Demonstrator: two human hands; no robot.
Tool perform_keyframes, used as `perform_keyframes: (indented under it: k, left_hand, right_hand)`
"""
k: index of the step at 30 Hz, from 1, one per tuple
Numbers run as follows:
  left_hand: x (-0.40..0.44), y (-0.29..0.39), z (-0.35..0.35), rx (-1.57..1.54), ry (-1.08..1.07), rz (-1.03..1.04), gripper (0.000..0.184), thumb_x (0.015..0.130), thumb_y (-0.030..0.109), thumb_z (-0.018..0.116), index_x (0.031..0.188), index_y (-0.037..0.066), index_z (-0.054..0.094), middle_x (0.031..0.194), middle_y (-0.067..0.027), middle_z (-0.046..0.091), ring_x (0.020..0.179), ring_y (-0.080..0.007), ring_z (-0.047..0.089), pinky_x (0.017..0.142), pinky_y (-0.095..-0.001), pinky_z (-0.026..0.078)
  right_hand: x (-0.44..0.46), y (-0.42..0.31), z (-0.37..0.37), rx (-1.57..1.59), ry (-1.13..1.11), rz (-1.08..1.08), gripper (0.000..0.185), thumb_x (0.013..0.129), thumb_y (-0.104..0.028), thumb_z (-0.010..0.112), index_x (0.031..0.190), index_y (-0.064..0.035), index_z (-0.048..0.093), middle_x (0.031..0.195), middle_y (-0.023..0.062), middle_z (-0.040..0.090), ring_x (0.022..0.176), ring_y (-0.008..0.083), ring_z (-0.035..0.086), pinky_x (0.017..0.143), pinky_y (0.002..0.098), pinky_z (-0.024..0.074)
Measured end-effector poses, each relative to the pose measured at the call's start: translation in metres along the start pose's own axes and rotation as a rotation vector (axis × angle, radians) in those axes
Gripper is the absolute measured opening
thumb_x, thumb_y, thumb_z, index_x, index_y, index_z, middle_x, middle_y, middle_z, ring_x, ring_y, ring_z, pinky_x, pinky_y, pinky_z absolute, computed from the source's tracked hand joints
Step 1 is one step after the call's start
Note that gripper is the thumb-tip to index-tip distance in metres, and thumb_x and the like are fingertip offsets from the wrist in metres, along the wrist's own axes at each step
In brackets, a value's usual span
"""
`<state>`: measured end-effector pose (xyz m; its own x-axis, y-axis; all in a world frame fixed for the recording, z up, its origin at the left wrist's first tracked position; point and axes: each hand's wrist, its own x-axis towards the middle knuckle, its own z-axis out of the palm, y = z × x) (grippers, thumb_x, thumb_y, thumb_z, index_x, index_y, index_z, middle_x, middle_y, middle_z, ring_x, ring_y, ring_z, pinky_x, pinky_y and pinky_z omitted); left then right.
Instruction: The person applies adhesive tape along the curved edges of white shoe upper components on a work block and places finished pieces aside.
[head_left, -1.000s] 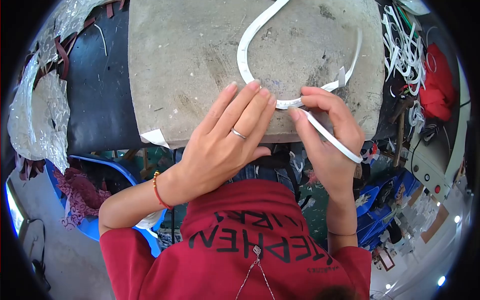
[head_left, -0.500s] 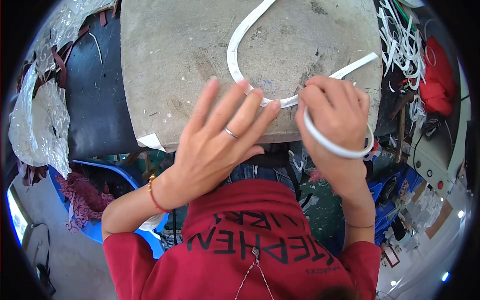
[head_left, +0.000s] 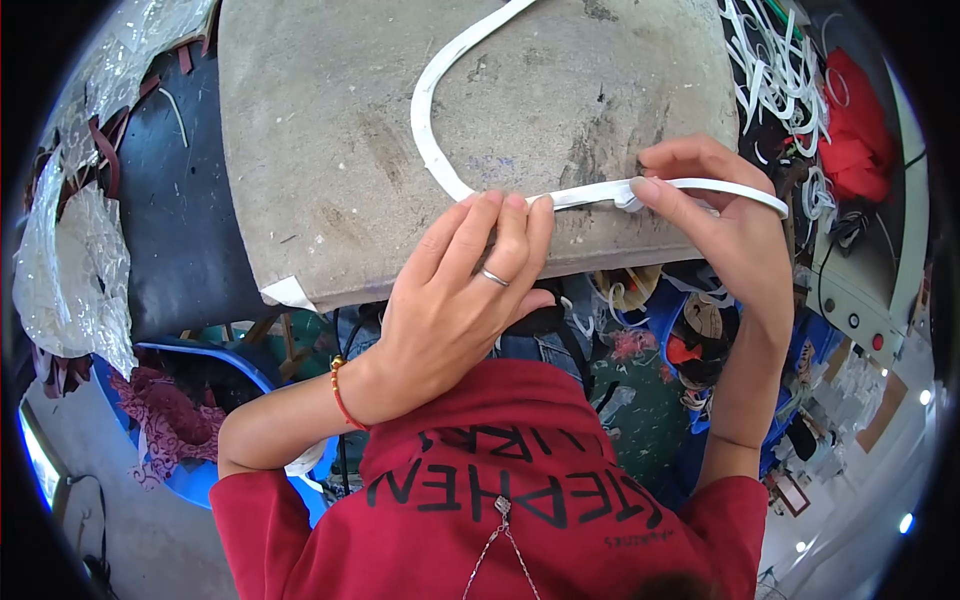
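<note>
A narrow white strip (head_left: 428, 135) curves in a bend over the worn grey board (head_left: 330, 130). My left hand (head_left: 465, 265) presses its drawn-together fingertips onto the strip near the board's front edge, thumb apart. To the right, my right hand (head_left: 725, 215) pinches the strip between thumb and fingers, palm turned partly up. A small white folded bit (head_left: 627, 197) shows at the thumb tip. From the pinch, a white band (head_left: 735, 189) runs across the right palm to the hand's outer side; whether it is one piece with the strip I cannot tell.
Tangled white strips (head_left: 775, 75) and red cloth (head_left: 855, 125) lie at the right. Clear plastic wrap (head_left: 85, 250) covers the left side of the black surface (head_left: 180, 220). Below stands a blue plastic chair (head_left: 205, 480) with purple patterned cloth (head_left: 175, 415). A grey machine box (head_left: 850, 300) stands right.
My left fingers have drawn together on the strip. My right hand has moved right and turned palm up, pinching the strip. The strip's end no longer lies on the board's right side.
</note>
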<state>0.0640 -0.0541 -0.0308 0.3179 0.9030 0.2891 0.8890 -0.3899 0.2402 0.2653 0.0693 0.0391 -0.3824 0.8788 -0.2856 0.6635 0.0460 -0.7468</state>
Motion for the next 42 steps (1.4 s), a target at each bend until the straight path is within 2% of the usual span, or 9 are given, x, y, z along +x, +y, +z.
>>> perform_keyframes:
  k: [10, 12, 22, 24, 30, 33, 37, 40, 42]
  left_hand:
    - [0.008, 0.001, 0.004, 0.162, 0.012, 0.015, 0.059, 0.074, 0.051, 0.066, 0.129, 0.030, 0.062, 0.114, -0.0035, 0.050, 0.106, -0.0193, 0.050, 0.092, -0.0351, 0.044]
    - [0.008, 0.000, 0.004, 0.180, 0.008, 0.030, 0.059, 0.075, 0.050, 0.065, 0.131, 0.029, 0.061, 0.115, -0.0040, 0.050, 0.106, -0.0198, 0.050, 0.092, -0.0358, 0.044]
    - [0.038, 0.039, -0.010, -0.512, 0.115, -0.193, 0.054, 0.068, 0.020, 0.081, 0.114, 0.001, 0.061, 0.120, -0.0140, 0.052, 0.108, -0.0318, 0.054, 0.090, -0.0410, 0.046]
    - [0.046, 0.041, 0.007, -0.534, 0.210, -0.265, 0.043, 0.069, 0.017, 0.080, 0.105, 0.001, 0.061, 0.115, -0.0146, 0.054, 0.102, -0.0324, 0.055, 0.084, -0.0407, 0.047]
    - [0.062, 0.042, 0.026, -0.503, 0.311, -0.404, 0.034, 0.069, 0.012, 0.080, 0.096, 0.003, 0.062, 0.109, -0.0098, 0.055, 0.092, -0.0293, 0.055, 0.075, -0.0392, 0.045]
    - [0.061, 0.042, 0.027, -0.479, 0.285, -0.370, 0.030, 0.070, 0.010, 0.078, 0.094, 0.003, 0.062, 0.109, -0.0112, 0.055, 0.090, -0.0294, 0.055, 0.075, -0.0398, 0.045]
    - [0.053, 0.040, 0.025, -0.532, 0.270, -0.251, 0.033, 0.070, 0.008, 0.079, 0.098, 0.004, 0.061, 0.112, -0.0138, 0.056, 0.096, -0.0320, 0.056, 0.081, -0.0400, 0.046]
    - [0.040, 0.027, 0.012, -0.652, 0.235, -0.195, 0.044, 0.070, 0.010, 0.080, 0.107, 0.003, 0.058, 0.119, -0.0159, 0.056, 0.105, -0.0348, 0.056, 0.088, -0.0407, 0.046]
    - [0.030, 0.013, 0.003, -0.531, 0.227, -0.144, 0.052, 0.069, 0.011, 0.081, 0.113, 0.002, 0.055, 0.123, -0.0169, 0.056, 0.111, -0.0362, 0.056, 0.093, -0.0418, 0.045]
  right_hand:
    - [-0.001, 0.002, 0.001, -0.133, 0.020, -0.131, 0.014, 0.090, -0.013, 0.065, 0.089, 0.0004, 0.061, 0.074, 0.0067, 0.060, 0.066, 0.0152, 0.057, 0.063, 0.0268, 0.0449]
    - [-0.002, -0.017, -0.006, -0.177, -0.057, -0.024, 0.015, 0.094, -0.013, 0.062, 0.092, 0.0016, 0.060, 0.084, 0.0022, 0.059, 0.076, 0.0066, 0.053, 0.071, 0.0226, 0.0440]
    - [0.004, -0.013, -0.004, -0.298, -0.083, -0.079, 0.023, 0.099, -0.021, 0.054, 0.092, 0.0007, 0.055, 0.074, 0.0068, 0.050, 0.068, 0.0167, 0.049, 0.065, 0.0289, 0.0412]
    - [0.002, -0.002, 0.000, -0.250, 0.011, -0.114, 0.021, 0.097, -0.024, 0.055, 0.092, -0.0039, 0.055, 0.065, 0.0142, 0.052, 0.059, 0.0332, 0.053, 0.059, 0.0391, 0.0421]
    - [-0.004, -0.010, 0.012, -0.391, 0.111, -0.223, 0.019, 0.098, -0.023, 0.052, 0.093, -0.0046, 0.052, 0.066, 0.0153, 0.055, 0.061, 0.0369, 0.057, 0.057, 0.0419, 0.0435]
    - [-0.004, -0.022, 0.013, -0.477, 0.087, -0.176, 0.024, 0.101, -0.021, 0.051, 0.091, 0.0011, 0.053, 0.071, 0.0093, 0.056, 0.064, 0.0173, 0.055, 0.063, 0.0287, 0.0448]
    - [0.002, -0.018, 0.016, -0.441, 0.164, -0.121, 0.026, 0.102, -0.023, 0.049, 0.093, 0.0009, 0.055, 0.073, 0.0117, 0.059, 0.065, 0.0201, 0.058, 0.062, 0.0316, 0.0451]
    - [-0.006, -0.014, 0.018, -0.386, 0.177, -0.203, 0.021, 0.101, -0.025, 0.048, 0.094, -0.0051, 0.049, 0.065, 0.0177, 0.053, 0.060, 0.0390, 0.058, 0.052, 0.0443, 0.0427]
    - [-0.014, -0.013, 0.022, -0.327, 0.214, -0.134, 0.019, 0.097, -0.021, 0.056, 0.090, -0.0041, 0.054, 0.071, 0.0152, 0.058, 0.062, 0.0336, 0.061, 0.056, 0.0396, 0.0456]
